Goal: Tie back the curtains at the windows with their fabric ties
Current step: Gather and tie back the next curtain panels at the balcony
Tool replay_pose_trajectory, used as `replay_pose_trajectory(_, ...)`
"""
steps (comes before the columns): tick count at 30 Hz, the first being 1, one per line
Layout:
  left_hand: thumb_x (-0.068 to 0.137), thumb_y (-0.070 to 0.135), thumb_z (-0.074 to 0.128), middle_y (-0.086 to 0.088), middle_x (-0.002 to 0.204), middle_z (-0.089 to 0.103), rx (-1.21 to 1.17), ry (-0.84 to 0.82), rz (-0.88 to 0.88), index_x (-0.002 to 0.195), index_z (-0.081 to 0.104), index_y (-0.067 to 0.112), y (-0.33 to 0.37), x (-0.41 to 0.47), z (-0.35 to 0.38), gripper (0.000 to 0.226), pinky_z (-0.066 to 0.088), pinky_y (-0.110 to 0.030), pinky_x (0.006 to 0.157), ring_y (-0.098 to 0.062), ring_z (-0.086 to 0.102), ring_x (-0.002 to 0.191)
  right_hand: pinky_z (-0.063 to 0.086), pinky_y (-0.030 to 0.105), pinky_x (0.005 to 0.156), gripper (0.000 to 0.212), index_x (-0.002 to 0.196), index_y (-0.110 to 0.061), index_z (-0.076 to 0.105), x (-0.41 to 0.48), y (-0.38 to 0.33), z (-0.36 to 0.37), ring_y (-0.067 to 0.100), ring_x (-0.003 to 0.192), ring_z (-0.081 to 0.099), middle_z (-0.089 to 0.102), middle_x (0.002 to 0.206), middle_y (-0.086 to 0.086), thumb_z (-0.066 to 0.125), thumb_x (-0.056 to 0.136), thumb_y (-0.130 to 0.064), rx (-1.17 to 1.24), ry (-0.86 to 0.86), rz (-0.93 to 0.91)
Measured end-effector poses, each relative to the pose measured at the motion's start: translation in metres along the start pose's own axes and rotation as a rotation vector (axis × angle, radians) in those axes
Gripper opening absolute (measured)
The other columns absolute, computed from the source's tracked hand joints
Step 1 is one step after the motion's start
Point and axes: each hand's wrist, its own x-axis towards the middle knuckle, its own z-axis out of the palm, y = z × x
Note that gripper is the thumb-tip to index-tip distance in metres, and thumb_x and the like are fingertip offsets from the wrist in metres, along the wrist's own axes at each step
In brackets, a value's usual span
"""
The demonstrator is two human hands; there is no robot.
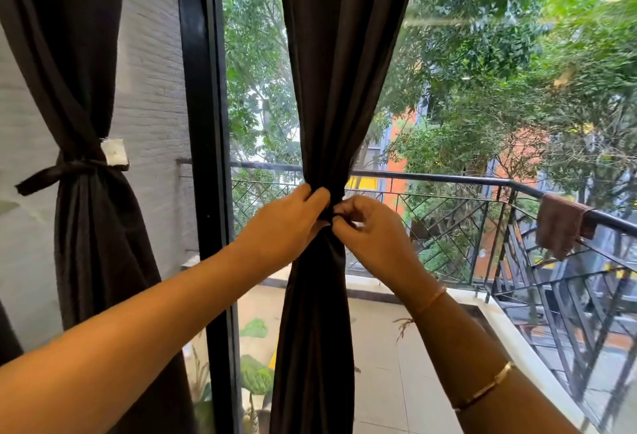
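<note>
A dark curtain point(339, 72) hangs in the middle of the window, gathered into a narrow waist at mid-height. My left hand point(286, 223) and my right hand point(370, 230) meet at that waist, fingers curled and pinching the dark fabric tie point(331, 210), which is mostly hidden between them. At the left, a second dark curtain point(86, 227) is bunched by its own tie point(62, 173), knotted with one end sticking out left and a white label point(114, 151) showing.
A black window frame post point(206, 158) stands between the two curtains. Beyond the glass lie a tiled balcony, a black metal railing point(448, 178) with a brown cloth point(562, 227) draped over it, potted leaves at the lower left and trees.
</note>
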Motion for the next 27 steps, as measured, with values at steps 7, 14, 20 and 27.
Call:
replay_pose_trajectory(7, 0.089, 0.038, 0.051, -0.006, 0.117, 0.051, 0.125, -0.398, -0.03, 0.113, 0.058, 0.024, -0.01, 0.02, -0.022, 0.028, 0.05, -0.039, 0.086, -0.027, 0.058, 0.097, 0.052, 0.042, 0.077, 0.007, 0.085, 0.0, 0.063, -0.006, 0.005, 0.005, 0.026, 0.086, 0.059, 0.062, 0.098, 0.011, 0.061, 0.078, -0.002, -0.062, -0.056, -0.192)
replay_pose_trajectory(14, 0.092, 0.035, 0.052, -0.006, 0.082, 0.049, -0.412, -0.78, -0.242, 0.092, 0.058, 0.008, -0.02, 0.033, -0.027, 0.028, 0.041, -0.029, 0.064, -0.016, 0.044, 0.069, 0.039, 0.026, 0.093, 0.006, 0.085, -0.006, 0.066, -0.013, 0.018, 0.014, 0.022, 0.106, 0.053, 0.058, 0.119, 0.005, 0.062, 0.08, -0.007, -0.171, -0.089, -0.257)
replay_pose_trajectory(20, 0.082, 0.038, 0.067, 0.005, 0.076, 0.062, -0.442, -0.439, -0.278, 0.083, 0.065, 0.024, -0.031, 0.021, -0.013, 0.014, 0.045, -0.024, 0.064, -0.01, 0.057, 0.069, 0.034, 0.025, 0.083, 0.032, 0.103, -0.009, 0.061, -0.004, 0.012, 0.001, 0.013, 0.092, 0.047, 0.062, 0.106, 0.0, 0.046, 0.075, -0.014, -0.2, -0.153, -0.267)
replay_pose_trajectory(27, 0.082, 0.041, 0.066, -0.001, 0.108, 0.05, 0.01, -0.036, -0.098, 0.102, 0.063, 0.024, -0.021, -0.003, -0.003, 0.027, 0.055, -0.038, 0.073, -0.024, 0.062, 0.082, 0.042, 0.044, 0.087, 0.026, 0.106, -0.02, 0.062, 0.015, 0.007, 0.001, 0.026, 0.096, 0.053, 0.064, 0.108, -0.001, 0.039, 0.094, -0.018, -0.328, -0.215, -0.194)
